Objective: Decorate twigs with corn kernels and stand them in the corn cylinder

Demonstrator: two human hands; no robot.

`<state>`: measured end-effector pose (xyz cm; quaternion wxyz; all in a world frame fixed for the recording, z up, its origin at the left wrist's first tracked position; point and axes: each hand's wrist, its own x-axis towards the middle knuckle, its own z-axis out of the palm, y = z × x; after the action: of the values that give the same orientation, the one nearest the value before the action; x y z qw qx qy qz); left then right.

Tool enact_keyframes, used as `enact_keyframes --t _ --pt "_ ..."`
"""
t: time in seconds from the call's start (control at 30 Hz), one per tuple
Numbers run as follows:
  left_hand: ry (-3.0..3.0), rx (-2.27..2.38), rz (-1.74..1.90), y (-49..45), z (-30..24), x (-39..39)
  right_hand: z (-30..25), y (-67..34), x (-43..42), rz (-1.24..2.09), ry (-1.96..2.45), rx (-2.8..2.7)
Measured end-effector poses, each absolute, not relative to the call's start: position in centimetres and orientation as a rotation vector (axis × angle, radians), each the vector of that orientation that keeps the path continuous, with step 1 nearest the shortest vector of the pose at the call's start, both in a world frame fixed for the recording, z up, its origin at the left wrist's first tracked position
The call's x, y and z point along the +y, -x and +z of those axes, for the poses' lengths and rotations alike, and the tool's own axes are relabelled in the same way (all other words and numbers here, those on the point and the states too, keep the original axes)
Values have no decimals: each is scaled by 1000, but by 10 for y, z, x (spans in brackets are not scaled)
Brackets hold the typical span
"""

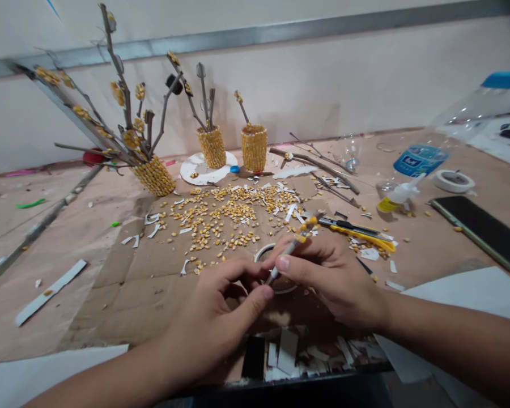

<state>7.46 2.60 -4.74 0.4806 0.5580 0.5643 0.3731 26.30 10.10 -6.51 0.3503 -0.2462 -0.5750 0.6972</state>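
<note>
Between my two hands is a short twig (289, 249) with yellow corn kernels stuck around its upper end, tilted up to the right. The fingers of my left hand (227, 306) pinch its lower end. Higher up, my right hand (327, 275) grips it between thumb and fingers, just below the kernels. Behind the hands, a white ring like a tape roll (264, 251) lies partly hidden. Loose corn kernels (233, 211) and white paper scraps are spread over the cardboard (123, 294) beyond.
Corn-covered pots (254, 150) with twigs stand at the back. To the right are a yellow box cutter (361, 233), a glue bottle (397, 197), a tape roll (454, 181), a phone (484, 229) and a large plastic bottle (425, 153). Paper strips (288, 351) lie along the near edge.
</note>
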Motion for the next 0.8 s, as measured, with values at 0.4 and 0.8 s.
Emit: enact_keyframes --t 0.4,0.8 --pt "-604 1229 956 -79 -48 27 -48 -292 160 1095 1031 -2503" --pt "-605 941 981 -67 -64 36 -55 -314 203 62 1876 -2850"
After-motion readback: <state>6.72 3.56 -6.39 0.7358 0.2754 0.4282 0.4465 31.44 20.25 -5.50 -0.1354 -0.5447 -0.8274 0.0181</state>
